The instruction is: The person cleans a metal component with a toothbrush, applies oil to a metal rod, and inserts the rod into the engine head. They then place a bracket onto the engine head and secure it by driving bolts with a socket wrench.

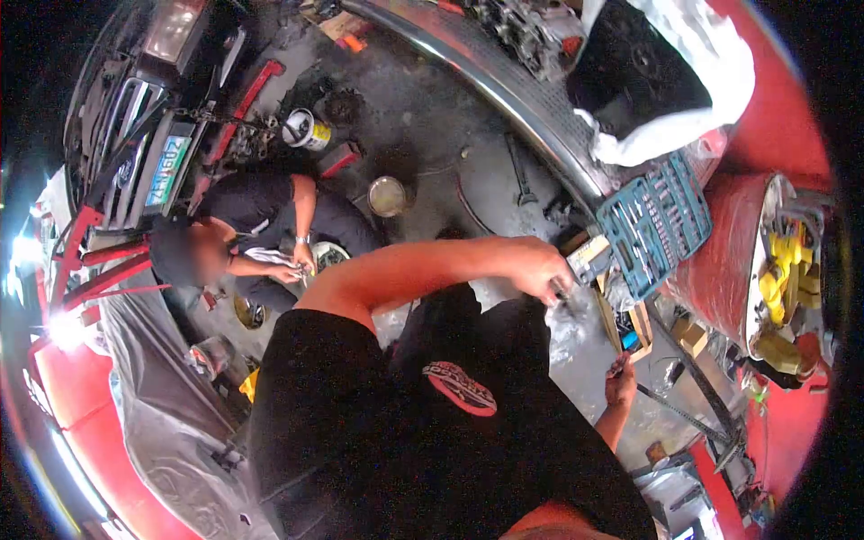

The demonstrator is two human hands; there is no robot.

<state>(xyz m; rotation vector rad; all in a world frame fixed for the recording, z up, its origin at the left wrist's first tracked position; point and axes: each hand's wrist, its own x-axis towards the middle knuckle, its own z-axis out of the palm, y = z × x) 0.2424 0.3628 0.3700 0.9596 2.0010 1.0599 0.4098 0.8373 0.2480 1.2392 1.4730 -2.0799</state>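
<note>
My left hand reaches across in front of me, its fingers curled together near a small light-coloured box. Something small and dark shows at its fingertips, too blurred to name. Lower on the right, my right hand is closed, fingers bunched; what it holds, if anything, is too small to make out. Just above that hand is an open cardboard box with small items inside. Clear plastic wrapping lies below my left hand. An open teal socket set case with rows of sockets rests beyond the small box.
A co-worker crouches at left, both hands over a bowl. A white bucket and a round pan stand on the floor. A chrome bumper curves overhead. At right is a red drum holding yellow gear.
</note>
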